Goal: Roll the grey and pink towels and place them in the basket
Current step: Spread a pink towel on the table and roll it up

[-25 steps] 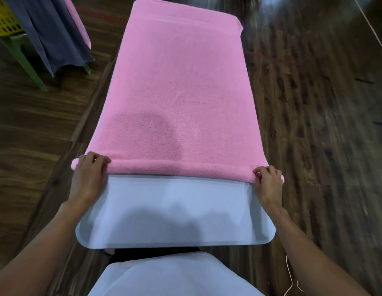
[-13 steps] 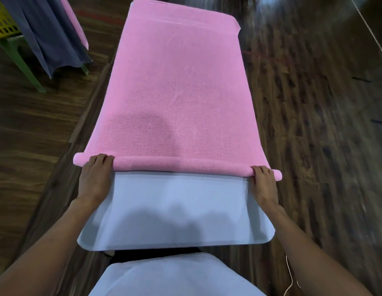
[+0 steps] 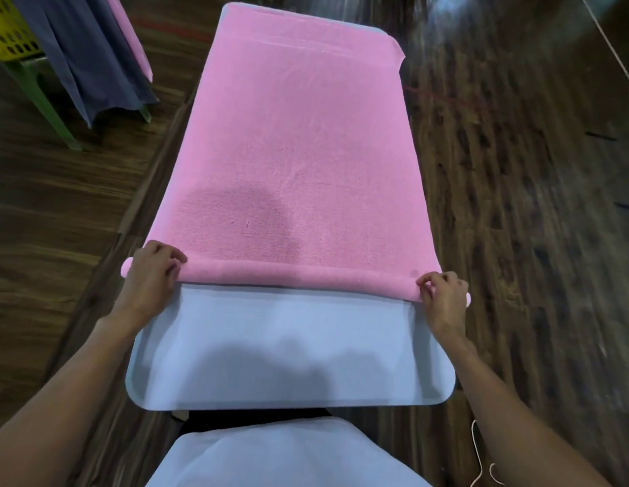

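Observation:
A pink towel [image 3: 295, 142] lies flat along a long white table [image 3: 288, 353]. Its near end is wound into a thin roll [image 3: 299, 272] running across the table. My left hand [image 3: 149, 275] grips the roll's left end, fingers curled over the top. My right hand [image 3: 443, 297] grips the right end the same way. A grey towel [image 3: 91, 54] hangs at the top left with a strip of pink cloth [image 3: 130, 40] beside it. A yellow basket [image 3: 9, 33] sits behind it on a green stand.
Dark wooden floor [image 3: 516, 170] surrounds the table on both sides. The green stand legs [image 3: 42, 96] reach down at the far left. A thin white cord [image 3: 481, 462] lies on the floor at the bottom right.
The roll has moved a little farther up the table and grown slightly thicker. Both hands have travelled forward with it, fingers recurling over the top.

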Demonstrator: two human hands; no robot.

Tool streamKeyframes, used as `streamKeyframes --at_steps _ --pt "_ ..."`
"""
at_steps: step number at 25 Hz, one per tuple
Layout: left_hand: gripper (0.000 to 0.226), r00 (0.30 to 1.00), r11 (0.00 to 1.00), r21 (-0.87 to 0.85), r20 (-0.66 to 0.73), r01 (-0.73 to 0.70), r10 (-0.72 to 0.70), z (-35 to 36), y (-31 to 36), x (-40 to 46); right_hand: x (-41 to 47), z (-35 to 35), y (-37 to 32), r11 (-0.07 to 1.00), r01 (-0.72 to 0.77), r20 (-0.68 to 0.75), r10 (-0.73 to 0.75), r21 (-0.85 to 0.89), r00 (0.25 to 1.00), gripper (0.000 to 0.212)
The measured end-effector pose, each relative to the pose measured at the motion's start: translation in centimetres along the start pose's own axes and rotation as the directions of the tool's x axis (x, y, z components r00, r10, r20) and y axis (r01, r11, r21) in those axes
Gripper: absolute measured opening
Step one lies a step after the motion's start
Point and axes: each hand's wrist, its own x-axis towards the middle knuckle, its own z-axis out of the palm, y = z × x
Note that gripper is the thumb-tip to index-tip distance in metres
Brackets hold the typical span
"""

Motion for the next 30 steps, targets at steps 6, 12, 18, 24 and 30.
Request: streamKeyframes --at_steps 6,12,18,24,30 --pt "0.037 0.997 0.992 0.117 -0.055 -0.052 0.059 1.9 0.7 -4.4 -3.0 1.7 0.5 0.982 0.177 -0.025 -0.179 -0.064 0.984 0.031" --pt "0.033 0.992 0.994 0.049 0.082 -0.095 0.091 1.0 0.3 0.2 0.9 1.4 0.8 0.989 0.141 0.135 -0.135 -0.035 0.982 0.034" --pt "0.042 0.966 0.992 0.038 0.234 -0.122 0.110 0.0 -1.2 -2.5 -1.7 0.1 2.1 0.971 0.217 0.243 -0.188 -0.097 0.951 0.032" --pt "0.024 0.998 0.995 -0.082 0.048 0.055 -0.051 -0.7 -0.1 -0.2 2.0 -0.1 1.4 0.983 -0.114 0.197 0.085 0.142 0.977 0.015" --pt "0.034 0.994 0.974 0.220 -0.090 -0.047 0.068 1.8 1.6 -4.1 -2.6 0.9 -0.6 0.985 0.114 -0.027 -0.119 -0.132 0.993 0.025"
